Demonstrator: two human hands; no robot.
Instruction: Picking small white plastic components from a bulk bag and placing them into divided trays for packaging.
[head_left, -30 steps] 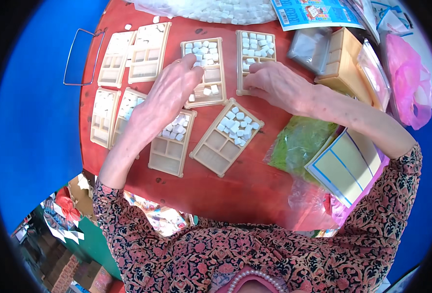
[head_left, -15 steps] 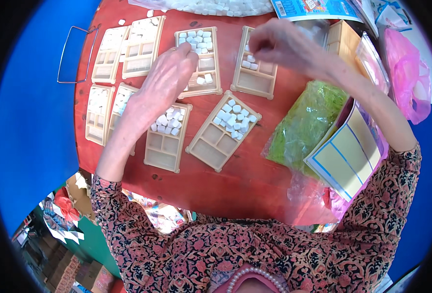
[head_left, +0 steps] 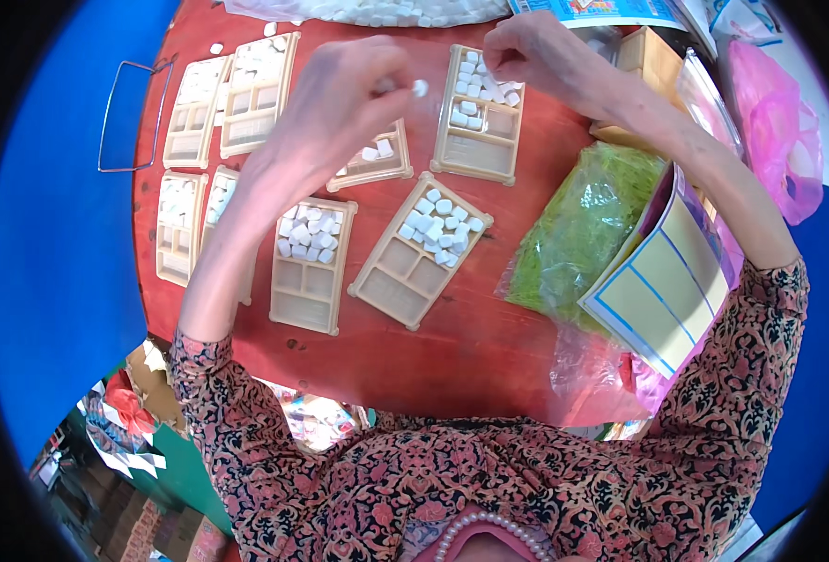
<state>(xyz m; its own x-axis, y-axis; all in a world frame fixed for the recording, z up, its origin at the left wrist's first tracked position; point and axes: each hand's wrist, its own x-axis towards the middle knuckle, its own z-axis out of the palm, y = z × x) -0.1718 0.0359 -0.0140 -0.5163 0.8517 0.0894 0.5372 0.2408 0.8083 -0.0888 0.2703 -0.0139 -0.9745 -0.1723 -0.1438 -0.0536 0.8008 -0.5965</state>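
Observation:
My left hand point(head_left: 344, 94), slightly blurred, pinches a small white block point(head_left: 420, 88) between thumb and fingertips. It is raised over a cream compartment tray point(head_left: 374, 169) and hides most of it; two or so white blocks show in that tray's lower part. My right hand point(head_left: 536, 51) is closed in a pinch at the upper right corner of another cream tray point(head_left: 475, 166); what its fingertips hold, if anything, is hidden. White blocks fill this tray's large top section, and a few sit in its middle left compartment.
Nearer me on the red table point(head_left: 414, 365) lie two trays, one straight point(head_left: 304, 309) and one tilted point(head_left: 391, 290), with blocks in their top sections. Several more trays stand left. A bag of white blocks point(head_left: 368, 11) lies at the back. Right are a green plastic-wrapped bundle point(head_left: 564, 234) and a wooden box point(head_left: 644, 61).
My left hand has moved right and lifted from its tray, a white block now showing in its fingertips. My right hand has shifted slightly up, uncovering more blocks in the right tray.

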